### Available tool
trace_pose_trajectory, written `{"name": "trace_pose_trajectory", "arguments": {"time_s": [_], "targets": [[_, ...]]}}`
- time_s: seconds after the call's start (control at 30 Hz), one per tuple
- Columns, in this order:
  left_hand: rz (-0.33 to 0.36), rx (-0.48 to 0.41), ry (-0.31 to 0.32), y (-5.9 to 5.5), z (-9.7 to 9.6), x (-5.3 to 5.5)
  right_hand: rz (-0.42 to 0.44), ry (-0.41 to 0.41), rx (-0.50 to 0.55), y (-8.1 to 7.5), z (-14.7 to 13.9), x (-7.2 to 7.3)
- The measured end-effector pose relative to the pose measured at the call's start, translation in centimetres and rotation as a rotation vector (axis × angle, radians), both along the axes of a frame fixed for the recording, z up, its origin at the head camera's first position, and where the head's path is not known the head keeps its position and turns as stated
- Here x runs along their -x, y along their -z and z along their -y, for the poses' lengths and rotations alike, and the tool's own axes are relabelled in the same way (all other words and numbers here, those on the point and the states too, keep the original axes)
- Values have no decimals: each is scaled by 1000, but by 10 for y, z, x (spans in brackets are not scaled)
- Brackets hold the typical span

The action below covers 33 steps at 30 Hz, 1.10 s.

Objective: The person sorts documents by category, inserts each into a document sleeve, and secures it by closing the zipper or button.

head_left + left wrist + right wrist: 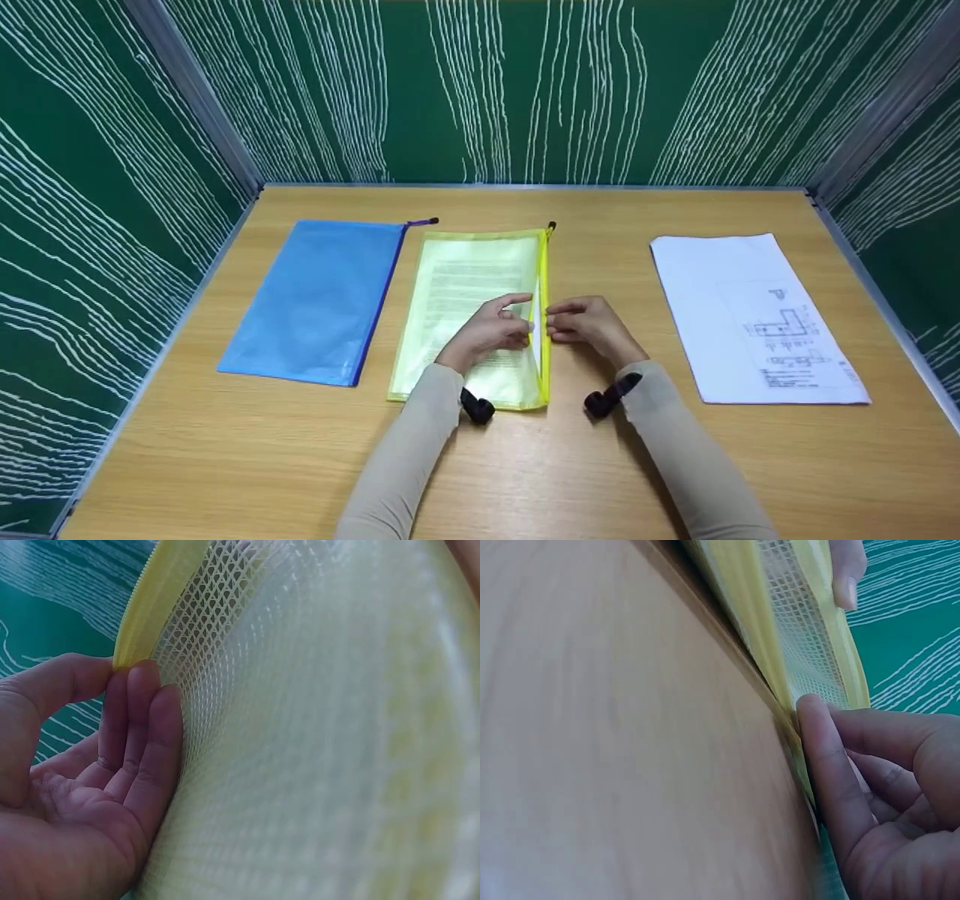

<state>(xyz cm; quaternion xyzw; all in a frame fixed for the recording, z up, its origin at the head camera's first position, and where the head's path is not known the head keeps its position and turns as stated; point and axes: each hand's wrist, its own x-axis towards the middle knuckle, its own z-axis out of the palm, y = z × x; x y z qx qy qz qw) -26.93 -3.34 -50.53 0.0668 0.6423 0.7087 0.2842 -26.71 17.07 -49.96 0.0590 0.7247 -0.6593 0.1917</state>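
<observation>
A yellow mesh zipper pouch [480,247] lies in the middle of the table, its zipper side parted along the right. A printed sheet shows through its front. With thumb and fingertips, my left hand [491,330] pinches the upper zipper edge [142,622] and holds it raised. The right hand [592,322] pinches the opposite edge [780,682] of the opening, low at the tabletop. White paper shows in the gap between the two edges. At the far end of the zipper hangs a dark-tipped pull [552,226].
A blue zipper pouch [315,300] lies flat to the left, its purple pull pointing right at the top corner. On the right rests a stack of white paper [720,300] with a technical drawing on top. Green panels with white lines [510,90] border the wooden table [540,480].
</observation>
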Motion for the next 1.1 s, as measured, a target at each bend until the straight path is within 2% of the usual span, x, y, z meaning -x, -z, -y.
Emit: {"name": "trace_pose_trajectory", "arguments": {"time_s": [0.33,0.47,0.57,0.7,0.9,1.0,1.1], "targets": [[-62,78,15,-1,-5,-3,-3,-4,10,-4,-13,5],[-70,110,29,-6,-7,-5,-21,9,16,-2,-19,9],[-111,165,56,-12,-7,-5,-41,14,-4,-2,-24,13],[-248,295,96,-20,-3,-2,-60,39,-51,-2,-32,19],[-518,610,123,-28,4,8,-84,82,-121,-5,-41,31],[-620,752,137,-29,3,14,-96,107,-161,-6,-41,37],[-677,880,137,-30,2,19,-125,121,-228,-7,-40,43]]}}
